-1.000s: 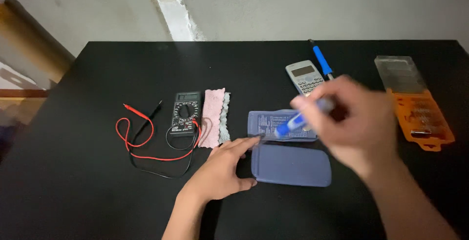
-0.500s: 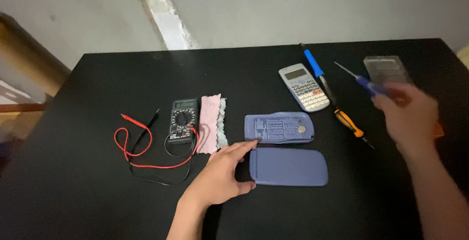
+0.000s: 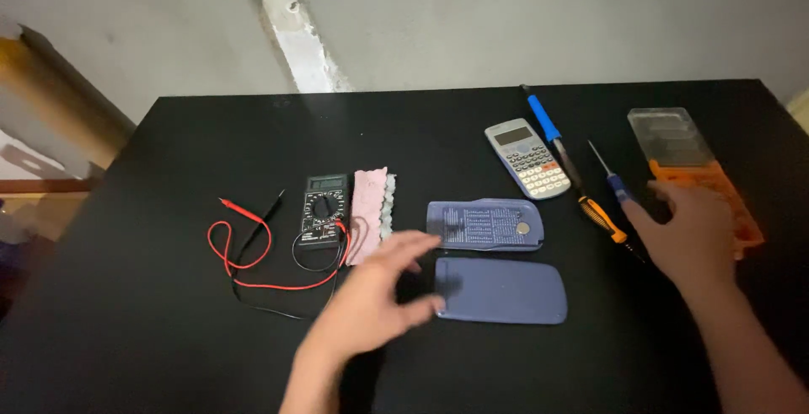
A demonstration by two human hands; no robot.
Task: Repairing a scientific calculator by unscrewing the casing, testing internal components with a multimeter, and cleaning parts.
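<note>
My left hand [image 3: 379, 296] hovers with fingers spread at the left end of a blue slide-on cover [image 3: 506, 292], its fingertips just touching that edge. Above the cover lies a blue calculator body [image 3: 484, 224], back side up. My right hand [image 3: 687, 233] rests at the right, fingers loose and holding nothing, partly over an orange bit case [image 3: 746, 224]. A small blue-handled screwdriver [image 3: 615, 182] lies on the table just left of its thumb. An orange-and-black screwdriver [image 3: 602, 216] lies beside it.
A grey calculator [image 3: 528, 158] and a long blue-handled tool [image 3: 548, 127] lie at the back. A black multimeter [image 3: 324, 209] with red and black leads [image 3: 244, 254] and a pink cloth [image 3: 368, 203] sit left of centre. The case's clear lid [image 3: 670, 136] is folded back.
My right hand carried the small blue screwdriver from the centre to the right and let it go beside the orange case. My left hand lifted slightly at the cover's edge.
</note>
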